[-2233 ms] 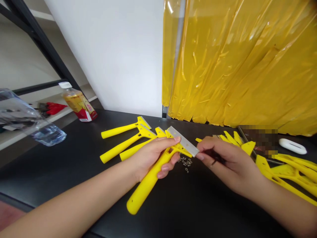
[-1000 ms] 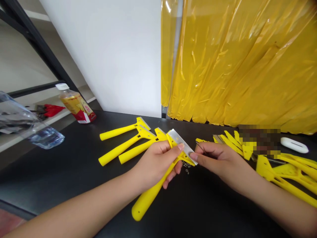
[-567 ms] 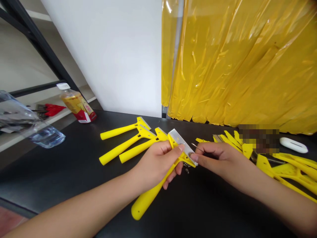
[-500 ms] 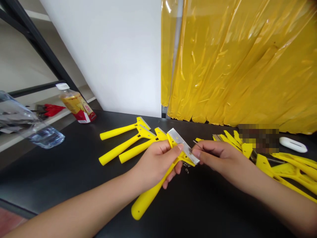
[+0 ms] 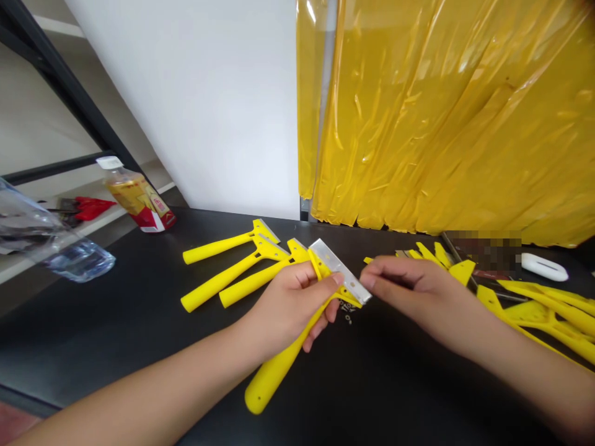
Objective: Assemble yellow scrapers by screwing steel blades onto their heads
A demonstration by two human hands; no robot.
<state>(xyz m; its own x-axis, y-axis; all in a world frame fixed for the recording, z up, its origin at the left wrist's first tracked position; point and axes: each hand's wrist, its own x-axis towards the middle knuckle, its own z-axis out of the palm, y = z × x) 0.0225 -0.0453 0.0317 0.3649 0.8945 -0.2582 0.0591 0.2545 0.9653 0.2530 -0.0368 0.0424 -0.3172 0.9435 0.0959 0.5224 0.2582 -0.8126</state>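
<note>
My left hand [image 5: 297, 297] is wrapped round a yellow scraper [image 5: 279, 365], its thumb pressing a flat metal plate [image 5: 328, 260] against the head. The scraper slants, with its handle toward me and its head away. Close to the plate's right end, my right hand [image 5: 400, 285] is closed in a pinch; whatever its fingertips hold is hidden. Under the scraper head, several tiny metal parts [image 5: 347, 311] lie on the black table. Just left of my hands rest three more yellow scrapers, the nearest scraper [image 5: 251, 285] partly behind my left hand.
Several yellow scraper handles [image 5: 553, 303] lie piled at the right, near a white oval case [image 5: 543, 267] and a blurred-out patch. A drink bottle [image 5: 139, 198] and a clear bottle [image 5: 81, 254] stand left. Yellow plastic sheeting [image 5: 441, 124] hangs behind the black table [image 5: 139, 347].
The thin metal piece that stuck out above my right fingertips no longer shows. My right fingers have shifted slightly along the plate's end. The whole view has moved a little.
</note>
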